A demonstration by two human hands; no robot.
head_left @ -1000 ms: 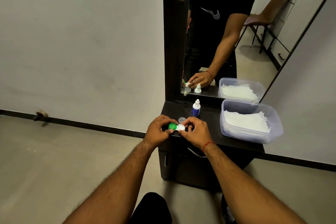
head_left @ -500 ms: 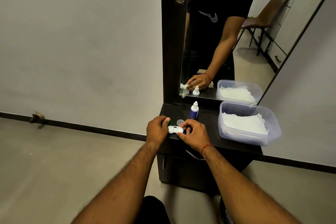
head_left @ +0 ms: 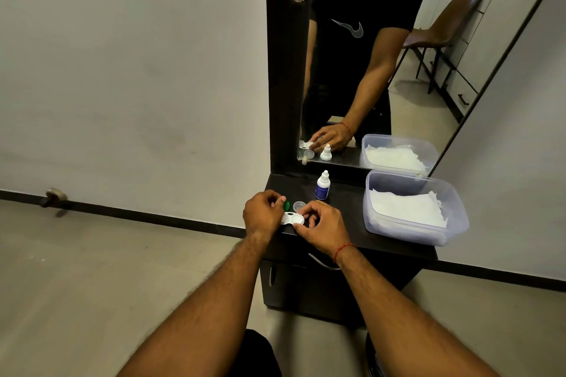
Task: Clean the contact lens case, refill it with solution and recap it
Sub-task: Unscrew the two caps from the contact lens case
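Observation:
A white contact lens case (head_left: 292,218) lies at the front left of a dark dresser top (head_left: 352,217), both wells uncapped. My right hand (head_left: 321,227) pinches the case's right end. My left hand (head_left: 264,212) holds a green cap (head_left: 287,203) just above the case's left well. A clear cap (head_left: 298,205) rests on the dresser behind the case. A small white solution bottle (head_left: 322,186) with a blue label stands upright further back, near the mirror.
A clear plastic tub (head_left: 413,208) holding white tissues sits on the right of the dresser top. A tall mirror (head_left: 367,70) in a dark frame rises behind. A pale wall stands to the left, and bare floor lies below.
My left hand has taken the green cap off the case's left well and lifted it slightly up and to the left. My right hand stays on the case.

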